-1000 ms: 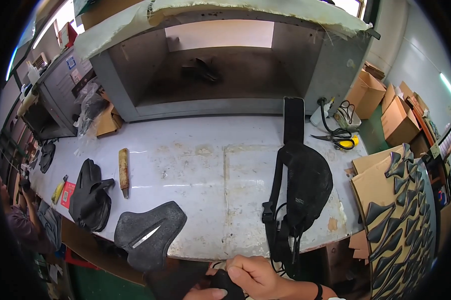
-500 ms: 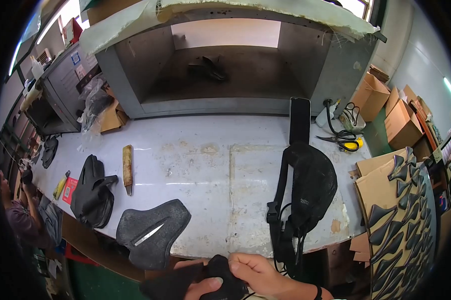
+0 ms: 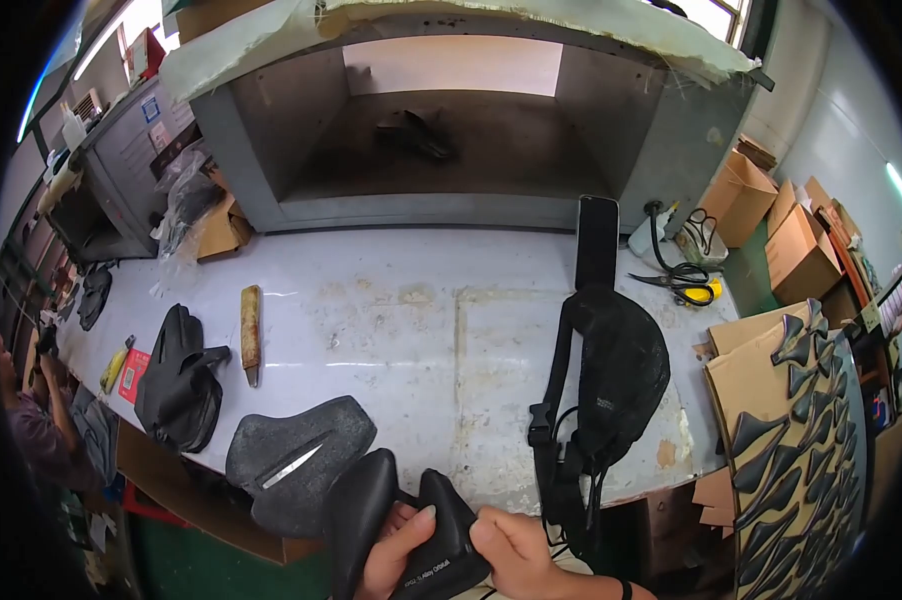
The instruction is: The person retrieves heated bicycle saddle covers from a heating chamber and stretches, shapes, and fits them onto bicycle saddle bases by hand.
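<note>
A black bicycle saddle (image 3: 439,550) with pale lettering is held low over the table's front edge, one of its padded parts (image 3: 359,520) standing out to the left. My left hand (image 3: 393,550) is closed around its middle, thumb pressed on the black surface. At its right edge, my right hand (image 3: 516,552) grips with thumb and bent fingers. A dark grey, wing-shaped pad (image 3: 261,450) with a light narrow strip across it lies just behind the saddle, on the table edge.
A wooden-handled tool (image 3: 250,335) and a black bag-like piece (image 3: 179,385) lie left. A black pouch (image 3: 621,375), phone (image 3: 597,243) and scissors (image 3: 676,282) are right. A metal box (image 3: 451,210) stands behind. Several saddle-shaped pieces cover a board (image 3: 726,400). A person (image 3: 46,440) sits far left.
Both hands have raised the saddle and turned it, so its smooth left part and lettering now show. My grip stays on it. The view has shifted slightly.
</note>
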The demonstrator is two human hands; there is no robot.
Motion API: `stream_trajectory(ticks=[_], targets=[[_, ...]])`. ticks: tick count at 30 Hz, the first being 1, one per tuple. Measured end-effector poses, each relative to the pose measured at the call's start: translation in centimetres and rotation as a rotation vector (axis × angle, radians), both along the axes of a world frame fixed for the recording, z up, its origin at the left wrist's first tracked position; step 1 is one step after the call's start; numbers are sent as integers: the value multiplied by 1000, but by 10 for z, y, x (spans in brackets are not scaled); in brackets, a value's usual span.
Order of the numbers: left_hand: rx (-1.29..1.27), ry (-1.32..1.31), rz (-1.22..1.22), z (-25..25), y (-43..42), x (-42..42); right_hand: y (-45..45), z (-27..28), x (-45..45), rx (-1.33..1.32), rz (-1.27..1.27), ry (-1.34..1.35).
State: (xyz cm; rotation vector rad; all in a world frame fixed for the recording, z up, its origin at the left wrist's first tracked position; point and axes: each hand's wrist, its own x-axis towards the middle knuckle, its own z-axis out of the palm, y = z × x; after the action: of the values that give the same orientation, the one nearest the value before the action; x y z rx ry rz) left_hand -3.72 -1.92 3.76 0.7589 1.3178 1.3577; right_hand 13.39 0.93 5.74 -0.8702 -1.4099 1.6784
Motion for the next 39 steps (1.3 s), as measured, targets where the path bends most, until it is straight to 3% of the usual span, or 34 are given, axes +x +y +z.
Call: stream_trajectory(ticks=[2, 3, 5, 7, 9, 10, 11, 13, 14, 16, 17, 19, 21, 22, 23, 26, 27, 29, 31, 32, 33, 35, 37, 39], targets=[[-3, -9, 8, -1, 0, 1, 1, 2, 0, -694, 15, 295], [-1, -15, 13, -1, 0, 1, 2, 1, 3, -692, 12, 296], [2, -27, 33, -2, 0, 3, 2, -7, 9, 150, 46, -99], [2, -40, 54, -2, -1, 4, -4, -17, -1, 305, -42, -162], [11, -50, 75, -2, -1, 4, -7, -16, -10, -757, -142, 348], [13, -54, 86, -2, -1, 4, -4, -9, -12, -930, -161, 423], [16, -56, 95, -2, -1, 3, -5, -9, -14, -928, -159, 425], [17, -64, 113, -2, -1, 3, -9, -10, -16, -656, -228, 495], [17, -69, 122, -1, -2, 3, -7, -16, -13, -655, -228, 496], [14, -78, 140, -2, -3, 3, 2, -32, -4, -4, -118, 83], [13, -82, 150, -2, -3, 2, 4, -32, 0, -5, -117, 84], [13, -87, 175, -1, -4, 2, 9, -28, 5, -307, -46, 417], [14, -87, 197, 6, -8, 1, 17, -16, 6, -356, -37, 471], [108, -583, 214, 15, -16, -17, 21, -16, 11, -144, 0, 299], [115, -579, 221, 17, -18, -28, 27, -15, 15, 71, 40, 129], [304, -6, 218, 24, -23, -47, 38, -1, 16, 302, 137, -7], [305, 2, 237, 31, -25, -49, 40, 1, 15, 422, 172, -103], [295, 672, 175, 53, -31, -49, 41, 3, 10, 460, 212, -155], [281, 749, 259, 66, -28, -44, 40, 12, 1, 480, 45, -356], [331, 880, 327, 70, -28, -44, 38, 12, -5, 620, -49, -377], [383, 1010, 391, 73, -29, -45, 35, 15, -8, 625, -41, -370], [474, 1068, 497, 67, -31, -49, 21, 29, -5, 852, -259, -177], [562, 1135, 702, 67, -34, -50, 7, 33, 3, 778, 108, 10], [565, 1146, 801, 73, -25, -35, -3, 43, -4, 730, 255, -76]])
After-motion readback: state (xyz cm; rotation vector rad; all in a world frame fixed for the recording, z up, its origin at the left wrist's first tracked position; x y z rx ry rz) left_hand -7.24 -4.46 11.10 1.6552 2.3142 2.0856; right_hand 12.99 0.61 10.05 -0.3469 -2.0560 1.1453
